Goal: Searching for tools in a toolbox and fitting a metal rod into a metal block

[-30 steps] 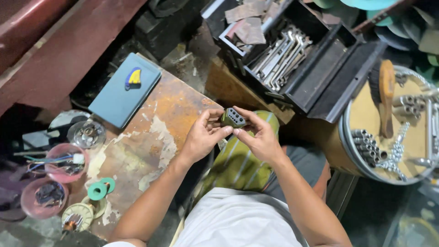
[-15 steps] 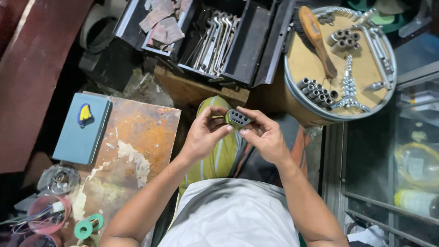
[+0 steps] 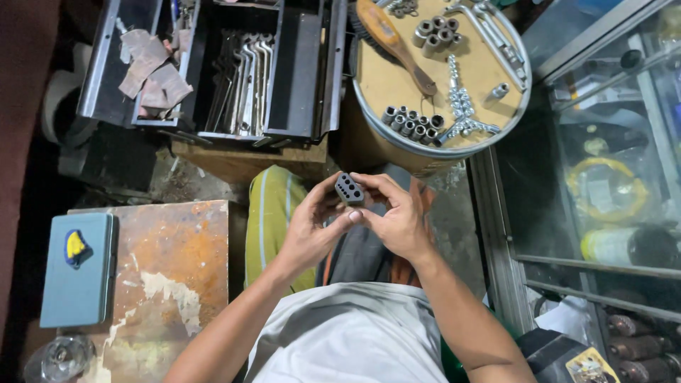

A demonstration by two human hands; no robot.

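Note:
Both of my hands hold a small dark metal block (image 3: pixel 348 189) with several round holes in its face. My left hand (image 3: pixel 312 227) grips it from the left and below, thumb near the block's lower edge. From the right, my right hand (image 3: pixel 399 216) closes on it with fingers curled over its top. The block is held above my lap, over a green striped cloth (image 3: pixel 269 213).
An open black metal toolbox (image 3: pixel 298 78) with wrenches and rags lies ahead. A round drum top (image 3: pixel 397 78) carries sockets, a brush and a ratchet. A rusty worn table (image 3: pixel 170 269) with a blue case (image 3: pixel 78 276) stands at left. Glass shelving (image 3: pixel 603 191) stands at right.
The view has swung left to right: the toolbox and drum top moved toward the middle, the table slid left. Both hands stayed on the block, turning it slightly.

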